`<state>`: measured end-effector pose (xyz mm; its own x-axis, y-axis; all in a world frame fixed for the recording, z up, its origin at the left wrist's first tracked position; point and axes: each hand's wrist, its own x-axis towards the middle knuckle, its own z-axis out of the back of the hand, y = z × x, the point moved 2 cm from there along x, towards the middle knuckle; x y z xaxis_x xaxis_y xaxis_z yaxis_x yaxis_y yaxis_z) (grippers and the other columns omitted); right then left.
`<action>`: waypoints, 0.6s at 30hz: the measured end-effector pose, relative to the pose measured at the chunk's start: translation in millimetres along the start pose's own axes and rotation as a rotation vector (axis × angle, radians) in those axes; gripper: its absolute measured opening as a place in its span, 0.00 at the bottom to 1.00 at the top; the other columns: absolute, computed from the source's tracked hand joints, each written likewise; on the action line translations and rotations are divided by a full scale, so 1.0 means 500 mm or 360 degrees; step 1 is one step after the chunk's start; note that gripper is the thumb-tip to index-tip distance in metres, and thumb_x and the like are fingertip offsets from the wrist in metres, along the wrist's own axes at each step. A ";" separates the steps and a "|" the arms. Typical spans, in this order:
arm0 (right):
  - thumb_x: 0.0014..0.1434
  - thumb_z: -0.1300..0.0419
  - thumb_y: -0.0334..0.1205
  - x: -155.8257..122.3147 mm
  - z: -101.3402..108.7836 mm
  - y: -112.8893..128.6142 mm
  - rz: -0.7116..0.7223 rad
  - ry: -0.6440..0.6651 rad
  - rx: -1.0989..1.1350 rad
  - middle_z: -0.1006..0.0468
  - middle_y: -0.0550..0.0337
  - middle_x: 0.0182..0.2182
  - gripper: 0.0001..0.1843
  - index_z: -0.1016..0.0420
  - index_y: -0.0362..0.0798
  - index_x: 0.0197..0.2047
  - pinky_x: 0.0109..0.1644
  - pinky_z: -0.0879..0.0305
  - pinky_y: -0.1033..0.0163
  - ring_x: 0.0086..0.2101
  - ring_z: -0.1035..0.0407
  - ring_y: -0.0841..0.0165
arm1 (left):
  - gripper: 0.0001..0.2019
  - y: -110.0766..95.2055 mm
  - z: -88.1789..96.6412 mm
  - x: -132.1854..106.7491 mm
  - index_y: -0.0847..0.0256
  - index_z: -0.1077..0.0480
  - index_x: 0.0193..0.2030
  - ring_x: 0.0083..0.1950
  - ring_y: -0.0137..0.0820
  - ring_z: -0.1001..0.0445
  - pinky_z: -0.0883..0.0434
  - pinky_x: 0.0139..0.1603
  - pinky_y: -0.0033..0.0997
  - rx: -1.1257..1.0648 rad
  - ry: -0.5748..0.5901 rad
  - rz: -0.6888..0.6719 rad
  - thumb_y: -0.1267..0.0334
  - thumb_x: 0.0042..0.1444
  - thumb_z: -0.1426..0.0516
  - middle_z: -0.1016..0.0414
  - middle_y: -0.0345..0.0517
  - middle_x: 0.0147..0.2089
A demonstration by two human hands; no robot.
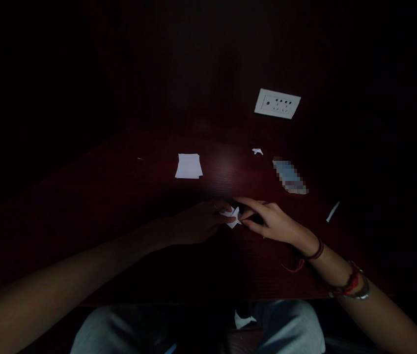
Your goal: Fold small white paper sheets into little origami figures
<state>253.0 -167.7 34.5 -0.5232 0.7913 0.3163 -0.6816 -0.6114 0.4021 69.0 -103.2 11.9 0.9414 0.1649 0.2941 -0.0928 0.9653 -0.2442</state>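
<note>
A small piece of folded white paper (pixel 235 219) with pointed corners lies low over the dark red table, between my two hands. My left hand (pixel 204 221) grips it from the left, with the thumb across its front and the fingers behind. From the right, my right hand (pixel 272 221) meets the paper's right edge with thumb and fingers bent together in a pinch. Whether those fingertips actually clasp the edge or only touch it is hard to see in the dim light. Bracelets circle my right wrist.
Beyond my hands lies a stack of white paper sheets (pixel 188 166). A small folded paper piece (pixel 257 151) sits near the wall, close to a blurred-out flat object (pixel 290 176). A white paper strip (pixel 333 212) lies at right. A power socket (pixel 277 103) is on the wall.
</note>
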 end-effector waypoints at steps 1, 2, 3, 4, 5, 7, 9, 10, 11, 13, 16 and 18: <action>0.54 0.47 0.31 -0.001 0.001 -0.001 0.0012 -0.0004 -0.0013 0.24 0.62 0.35 0.30 0.52 0.46 0.59 0.47 0.38 0.60 0.39 0.32 0.70 | 0.20 0.001 0.000 0.000 0.57 0.40 0.54 0.55 0.33 0.42 0.41 0.54 0.37 -0.0031 -0.0001 0.0006 0.74 0.54 0.54 0.44 0.49 0.55; 0.54 0.47 0.30 -0.002 0.001 -0.001 0.0032 0.0004 -0.0036 0.24 0.62 0.36 0.30 0.52 0.46 0.59 0.48 0.38 0.60 0.39 0.32 0.70 | 0.20 0.002 0.000 0.001 0.57 0.40 0.54 0.55 0.33 0.42 0.41 0.55 0.36 -0.0061 0.0006 0.0006 0.74 0.54 0.53 0.44 0.48 0.55; 0.54 0.47 0.30 -0.003 0.001 -0.002 0.0056 0.0020 -0.0062 0.24 0.62 0.37 0.30 0.52 0.46 0.59 0.48 0.38 0.59 0.40 0.32 0.69 | 0.20 0.003 -0.001 0.001 0.56 0.40 0.54 0.55 0.33 0.42 0.41 0.55 0.36 -0.0085 0.0010 0.0004 0.74 0.54 0.53 0.44 0.48 0.54; 0.54 0.47 0.30 -0.003 0.000 -0.001 0.0079 0.0044 -0.0090 0.24 0.62 0.37 0.30 0.53 0.47 0.59 0.48 0.38 0.59 0.40 0.33 0.69 | 0.20 0.004 0.000 0.002 0.56 0.40 0.54 0.55 0.32 0.42 0.41 0.55 0.36 -0.0101 0.0006 0.0000 0.73 0.54 0.53 0.43 0.48 0.54; 0.54 0.48 0.31 -0.003 -0.001 -0.001 0.0096 0.0069 -0.0122 0.24 0.61 0.37 0.30 0.53 0.47 0.59 0.47 0.38 0.59 0.40 0.33 0.68 | 0.20 0.005 0.000 0.002 0.55 0.40 0.54 0.55 0.33 0.42 0.41 0.55 0.37 -0.0110 -0.0002 -0.0002 0.73 0.54 0.53 0.42 0.48 0.54; 0.55 0.48 0.31 -0.004 -0.002 0.000 0.0103 0.0112 -0.0202 0.24 0.60 0.37 0.29 0.53 0.47 0.60 0.46 0.38 0.58 0.40 0.33 0.67 | 0.20 0.007 0.002 0.002 0.55 0.41 0.55 0.55 0.33 0.42 0.41 0.54 0.38 -0.0106 -0.0011 -0.0020 0.73 0.55 0.53 0.42 0.48 0.54; 0.55 0.49 0.31 -0.004 -0.003 0.000 0.0094 0.0145 -0.0272 0.25 0.59 0.36 0.29 0.53 0.47 0.60 0.46 0.37 0.57 0.40 0.33 0.66 | 0.21 0.008 0.004 0.002 0.55 0.42 0.56 0.55 0.34 0.42 0.40 0.54 0.38 -0.0095 -0.0015 -0.0057 0.73 0.55 0.53 0.42 0.49 0.55; 0.55 0.49 0.31 -0.004 -0.003 0.000 0.0092 0.0159 -0.0296 0.25 0.58 0.36 0.29 0.53 0.46 0.60 0.46 0.37 0.57 0.39 0.33 0.66 | 0.21 0.008 0.005 0.002 0.56 0.43 0.56 0.55 0.34 0.41 0.40 0.54 0.38 -0.0092 -0.0016 -0.0078 0.73 0.55 0.53 0.43 0.49 0.55; 0.55 0.49 0.31 -0.005 -0.003 0.001 0.0091 0.0170 -0.0312 0.25 0.58 0.36 0.29 0.53 0.46 0.60 0.46 0.37 0.57 0.39 0.33 0.66 | 0.21 0.008 0.006 0.002 0.56 0.43 0.56 0.55 0.34 0.41 0.39 0.54 0.38 -0.0088 -0.0018 -0.0103 0.73 0.55 0.53 0.43 0.50 0.56; 0.55 0.49 0.31 -0.005 -0.004 0.001 0.0096 0.0180 -0.0322 0.26 0.58 0.36 0.29 0.53 0.47 0.59 0.46 0.37 0.57 0.39 0.33 0.66 | 0.20 0.007 0.007 0.003 0.59 0.42 0.55 0.54 0.34 0.40 0.38 0.53 0.36 -0.0067 -0.0041 -0.0154 0.73 0.55 0.53 0.42 0.51 0.55; 0.55 0.49 0.31 -0.005 -0.004 0.000 0.0110 0.0173 -0.0321 0.26 0.57 0.37 0.30 0.54 0.46 0.60 0.46 0.37 0.58 0.40 0.34 0.66 | 0.20 0.007 0.005 0.003 0.61 0.41 0.55 0.55 0.35 0.41 0.39 0.54 0.37 -0.0003 -0.0053 -0.0189 0.73 0.54 0.53 0.41 0.53 0.55; 0.55 0.49 0.31 -0.004 -0.005 0.001 0.0123 0.0169 -0.0335 0.26 0.57 0.38 0.31 0.56 0.45 0.60 0.46 0.37 0.58 0.40 0.34 0.66 | 0.21 0.008 0.002 0.003 0.60 0.43 0.56 0.56 0.35 0.42 0.40 0.54 0.38 0.0007 -0.0028 -0.0174 0.74 0.54 0.53 0.42 0.51 0.56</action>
<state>252.6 -169.5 32.0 -0.6210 0.7454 0.2424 -0.7234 -0.6641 0.1887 69.9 -98.9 12.5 0.9401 0.0620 0.3353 0.0088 0.9786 -0.2056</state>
